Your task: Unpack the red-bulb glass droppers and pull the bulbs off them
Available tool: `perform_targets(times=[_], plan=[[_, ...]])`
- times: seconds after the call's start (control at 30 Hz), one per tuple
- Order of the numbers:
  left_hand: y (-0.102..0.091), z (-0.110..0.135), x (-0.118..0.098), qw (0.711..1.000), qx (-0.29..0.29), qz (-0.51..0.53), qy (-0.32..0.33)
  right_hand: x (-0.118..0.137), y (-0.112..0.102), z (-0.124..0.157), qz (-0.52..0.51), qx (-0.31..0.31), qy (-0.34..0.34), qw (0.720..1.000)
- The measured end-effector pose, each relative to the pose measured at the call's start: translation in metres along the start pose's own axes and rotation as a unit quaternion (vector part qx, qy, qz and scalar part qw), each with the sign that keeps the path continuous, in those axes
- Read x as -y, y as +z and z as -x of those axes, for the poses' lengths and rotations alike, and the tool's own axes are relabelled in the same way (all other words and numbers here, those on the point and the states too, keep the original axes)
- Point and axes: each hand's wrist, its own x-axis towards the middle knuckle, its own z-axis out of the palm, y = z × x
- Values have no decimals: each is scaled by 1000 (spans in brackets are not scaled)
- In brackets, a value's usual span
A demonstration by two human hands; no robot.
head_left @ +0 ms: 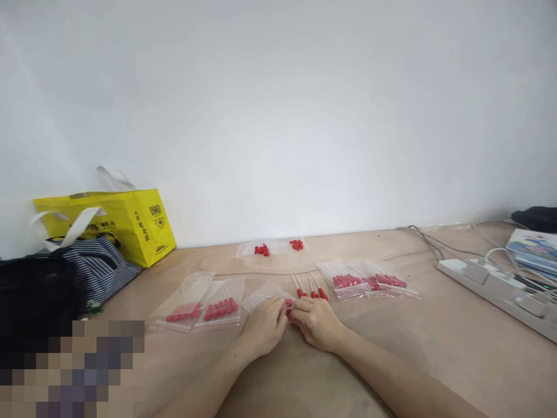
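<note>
My left hand (264, 326) and my right hand (317, 322) meet at the middle of the table, fingers curled together on a clear zip bag (263, 294) that holds red-tipped thin sticks. Loose red-tipped sticks (311, 287) lie just beyond my right hand. Two filled bags (204, 305) lie to the left of my left hand. A stack of filled bags (365, 280) sits to the right of the loose sticks. Further back, near the wall, a bag (272, 248) shows two clusters of red tips.
A yellow shopping bag (126, 223) and a striped fabric bag (93, 267) stand at the left by the wall. A white power strip (500, 290) with cables lies at the right, with books (533, 247) behind it. The table (435, 348) is tan.
</note>
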Motion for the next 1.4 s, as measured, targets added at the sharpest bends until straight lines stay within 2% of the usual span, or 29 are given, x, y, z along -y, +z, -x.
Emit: perform_targets(times=[0.1,0.17,0.3,0.47,0.63,0.93,1.03,1.17,1.4], plan=[[-5,-4,5,998,-14,34,-54,2,-6,0,-17,26,3,1000],[-9,-5,7,996,-18,58,-62,3,-10,1,-23,37,14,999],[-20,-2,10,996,-15,86,-8,4,-15,3,-40,56,56,996],[-32,13,25,994,39,81,64,6,-11,2,-41,70,150,985],[-23,24,35,994,31,86,65,11,-9,-3,-61,69,202,975],[-10,15,28,993,-34,104,35,13,-5,-9,-130,73,233,961],[-8,15,29,994,-43,94,39,12,-1,-11,-146,66,240,957],[-7,15,28,994,-48,84,42,13,1,-17,-160,65,289,942],[-10,16,27,994,-41,88,56,17,-2,-29,-157,90,335,925]])
